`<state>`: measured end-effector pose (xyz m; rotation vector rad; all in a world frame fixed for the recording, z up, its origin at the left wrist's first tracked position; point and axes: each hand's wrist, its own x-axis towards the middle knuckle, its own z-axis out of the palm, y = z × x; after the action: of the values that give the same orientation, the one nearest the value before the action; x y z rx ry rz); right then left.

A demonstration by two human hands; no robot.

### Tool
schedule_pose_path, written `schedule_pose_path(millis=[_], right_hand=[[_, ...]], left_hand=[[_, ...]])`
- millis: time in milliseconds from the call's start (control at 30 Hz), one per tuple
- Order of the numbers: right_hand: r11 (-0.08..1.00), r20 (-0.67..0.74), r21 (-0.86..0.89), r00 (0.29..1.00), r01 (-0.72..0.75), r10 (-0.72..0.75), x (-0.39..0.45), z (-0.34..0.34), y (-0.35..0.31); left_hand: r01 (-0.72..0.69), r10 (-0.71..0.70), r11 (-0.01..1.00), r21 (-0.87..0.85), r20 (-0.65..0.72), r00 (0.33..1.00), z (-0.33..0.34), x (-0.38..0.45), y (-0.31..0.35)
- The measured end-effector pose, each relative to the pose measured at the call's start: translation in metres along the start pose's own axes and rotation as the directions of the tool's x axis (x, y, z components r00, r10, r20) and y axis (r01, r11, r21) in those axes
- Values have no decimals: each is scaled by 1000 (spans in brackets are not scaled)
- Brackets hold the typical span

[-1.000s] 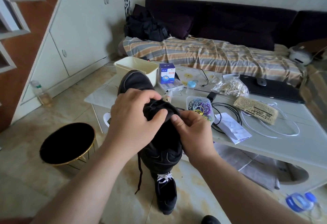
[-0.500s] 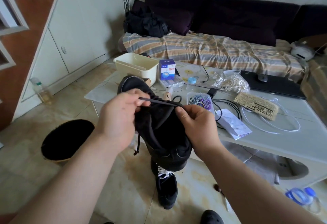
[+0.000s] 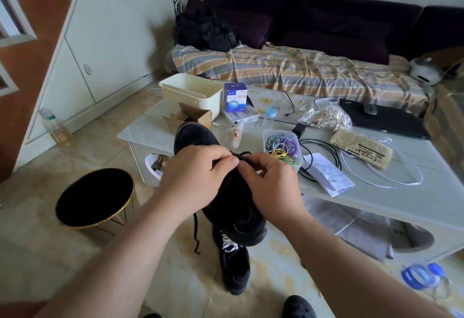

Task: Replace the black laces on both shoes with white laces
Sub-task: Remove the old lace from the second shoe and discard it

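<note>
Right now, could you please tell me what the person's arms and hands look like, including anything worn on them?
Both forearms are bare all the way to the lower edge of the picture: no sleeves show. The left hand and the right hand wear no gloves, and no rings, watch or bracelets are visible. The thumbnails that show are short and unpainted. No markings or tattoos can be seen.

Soft, dim daylight filling room; shadows staying faint; wide-angle lens bending edges; corners blurring slightly; centre staying sharp.

A shoe (image 3: 198,139) is held before the table (image 3: 376,192), above another shoe (image 3: 234,267) on the floor.
</note>
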<state>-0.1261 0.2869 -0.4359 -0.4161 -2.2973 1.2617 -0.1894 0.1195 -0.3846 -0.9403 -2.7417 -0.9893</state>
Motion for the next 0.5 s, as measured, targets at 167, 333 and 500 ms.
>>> schedule_pose_path(millis=[167, 333, 500], right_hand=[[987, 10, 97, 991, -131, 131, 10, -1, 7], [997, -6, 8, 997, -80, 80, 4, 2, 0], [999, 43, -42, 999, -25, 27, -4, 3, -5]], left_hand=[[86, -2, 102, -991, 86, 996, -16, -2, 0], [274, -247, 846, -457, 120, 962, -16, 1, -5], [172, -171, 985, -17, 51, 984, 4, -3, 4]])
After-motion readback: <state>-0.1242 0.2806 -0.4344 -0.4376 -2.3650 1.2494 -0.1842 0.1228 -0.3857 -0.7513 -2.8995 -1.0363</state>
